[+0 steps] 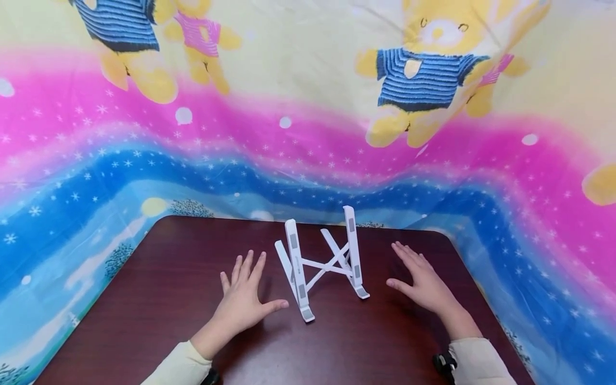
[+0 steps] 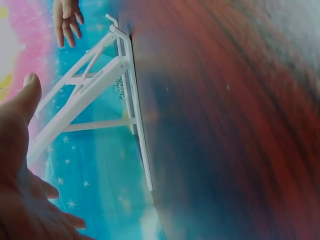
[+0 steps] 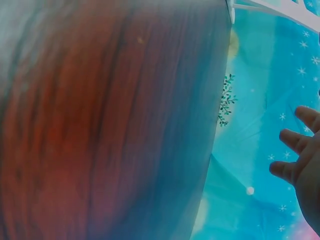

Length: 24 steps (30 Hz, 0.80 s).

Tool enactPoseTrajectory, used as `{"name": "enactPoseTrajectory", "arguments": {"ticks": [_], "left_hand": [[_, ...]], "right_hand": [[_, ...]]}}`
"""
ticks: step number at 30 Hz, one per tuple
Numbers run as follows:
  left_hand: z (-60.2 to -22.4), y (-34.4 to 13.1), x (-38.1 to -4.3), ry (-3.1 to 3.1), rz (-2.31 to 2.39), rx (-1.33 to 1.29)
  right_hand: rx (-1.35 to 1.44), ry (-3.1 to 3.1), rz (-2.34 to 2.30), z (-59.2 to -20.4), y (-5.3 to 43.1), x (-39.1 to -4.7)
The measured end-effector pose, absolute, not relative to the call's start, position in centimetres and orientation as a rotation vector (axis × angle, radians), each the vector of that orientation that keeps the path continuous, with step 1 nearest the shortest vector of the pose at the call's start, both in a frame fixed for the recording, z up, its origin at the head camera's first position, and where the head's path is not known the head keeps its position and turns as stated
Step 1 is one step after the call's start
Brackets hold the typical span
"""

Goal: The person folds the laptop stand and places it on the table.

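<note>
A white folding laptop stand (image 1: 297,267) is set up on the dark wooden table, its two arms raised and joined by crossed bars, with grey pads along the arms. To its left, my left hand (image 1: 242,299) spreads its fingers, the thumb pointing toward the stand's near foot. My right hand (image 1: 423,283) is apart from the stand on the other side, fingers extended and holding nothing. In the left wrist view the stand (image 2: 85,97) appears side-on past the left thumb. Only an end of the stand (image 3: 285,11) enters the right wrist view, above the right fingers (image 3: 295,142).
The glossy brown table (image 1: 144,278) has rounded far corners. Behind and around it hangs a cloth (image 1: 308,139) printed with bears and snowflakes. Pale sleeves (image 1: 180,366) cover both forearms, with a black strap (image 1: 444,362) at the right wrist.
</note>
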State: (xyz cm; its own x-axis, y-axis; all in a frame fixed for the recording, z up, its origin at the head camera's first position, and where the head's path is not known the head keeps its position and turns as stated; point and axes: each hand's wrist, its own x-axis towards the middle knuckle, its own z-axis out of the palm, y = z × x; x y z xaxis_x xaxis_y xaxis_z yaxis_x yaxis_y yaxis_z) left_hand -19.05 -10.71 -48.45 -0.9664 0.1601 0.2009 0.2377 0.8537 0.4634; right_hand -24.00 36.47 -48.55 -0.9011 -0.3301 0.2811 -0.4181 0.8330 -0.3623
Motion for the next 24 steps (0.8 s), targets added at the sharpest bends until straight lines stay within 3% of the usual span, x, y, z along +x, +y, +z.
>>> {"name": "enactPoseTrajectory", "arguments": {"ticks": [24], "left_hand": [[-49.6,-8.2,-19.3,-2.613,-1.384,-0.120]], "right_hand": [[0.568,-2.709,1.200,-49.0,36.2,-25.4]]}}
